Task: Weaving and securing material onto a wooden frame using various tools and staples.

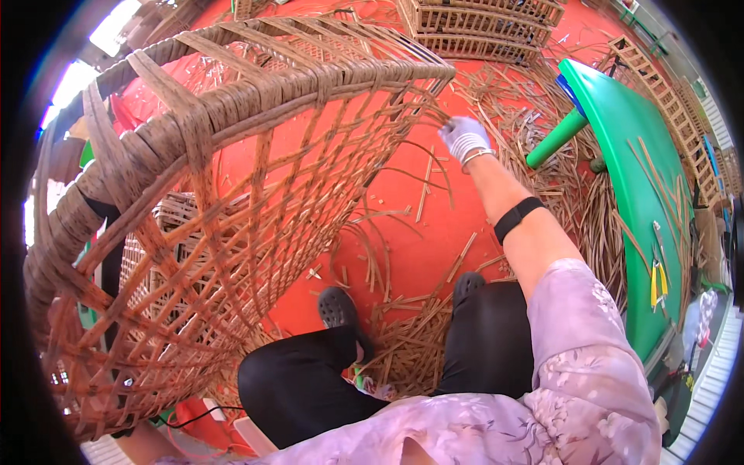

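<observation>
A large woven rattan frame (333,81) with an open lattice leans across my left side, its thick wrapped rim arching over the top. My right hand (467,138), in a white glove, is stretched out just beyond the frame's right corner. Its fingers are closed on a thin rattan strand (434,115) that runs back to the weave. My left forearm (147,443) reaches under the frame's lower left part; the hand there is mostly hidden by the lattice, so its fingers do not show. Loose strand ends hang from the frame's lower edge.
A green table (632,186) stands at the right, with yellow-handled pliers (659,283) and several strips on it. Heaps of cut rattan strips (535,124) cover much of the red floor (426,263). Woven racks (480,31) stand at the back. A black cable (198,418) lies lower left.
</observation>
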{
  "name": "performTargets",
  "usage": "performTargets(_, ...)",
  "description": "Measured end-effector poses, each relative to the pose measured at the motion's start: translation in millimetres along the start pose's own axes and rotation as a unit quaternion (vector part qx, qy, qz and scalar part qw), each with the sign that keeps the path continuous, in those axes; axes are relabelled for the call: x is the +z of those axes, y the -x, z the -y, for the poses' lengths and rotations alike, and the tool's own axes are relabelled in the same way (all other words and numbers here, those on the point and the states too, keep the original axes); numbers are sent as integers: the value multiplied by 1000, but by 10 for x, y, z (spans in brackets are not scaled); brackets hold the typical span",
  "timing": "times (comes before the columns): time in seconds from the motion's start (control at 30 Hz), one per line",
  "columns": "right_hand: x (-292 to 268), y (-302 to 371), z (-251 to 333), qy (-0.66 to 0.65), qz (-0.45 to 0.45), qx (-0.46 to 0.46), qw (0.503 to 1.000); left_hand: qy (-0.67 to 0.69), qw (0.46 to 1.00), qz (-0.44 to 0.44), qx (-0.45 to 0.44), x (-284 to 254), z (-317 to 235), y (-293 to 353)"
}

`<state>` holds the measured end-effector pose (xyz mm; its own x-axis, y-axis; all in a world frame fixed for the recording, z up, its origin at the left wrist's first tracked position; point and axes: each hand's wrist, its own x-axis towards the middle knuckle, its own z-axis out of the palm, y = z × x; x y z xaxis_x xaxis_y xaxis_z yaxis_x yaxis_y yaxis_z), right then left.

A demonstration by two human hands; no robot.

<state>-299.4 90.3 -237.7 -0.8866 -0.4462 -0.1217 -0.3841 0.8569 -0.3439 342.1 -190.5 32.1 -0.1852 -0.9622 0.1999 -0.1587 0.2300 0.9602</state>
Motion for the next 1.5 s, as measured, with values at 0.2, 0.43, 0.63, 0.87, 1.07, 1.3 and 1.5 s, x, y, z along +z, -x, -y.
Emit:
performTargets(0.2, 181, 277, -44, -87, -91, -122, 985, -3, 1000, 4, -1, -14, 6, -10)
performTargets(0.43, 8, 355, 220, -370, 14, -101, 924, -8, 1000, 9, -1, -26, -11, -41)
performTargets(0.63, 6, 293, 163, -152, -108, -185, 965, -14, 1000, 13, -1, -57, -27, -52)
performTargets(0.87, -213, 302, 327, -8, -84, -104, 991, -23, 1000, 20, 0, -83, -69, -70)
performTargets(1.07, -197, 206, 391, -15, -28, -72, 997, -31, 999, 42, 8, -87, -96, -125)
performTargets(1.3, -424, 334, -155, -141, -77, -36, 986, -40, 993, 104, 31, 26, -86, -413)
performTargets(1.5, -1059, 1008, 365, -285, -227, -145, 920, -63, 971, 211, 89, 373, -101, -886)
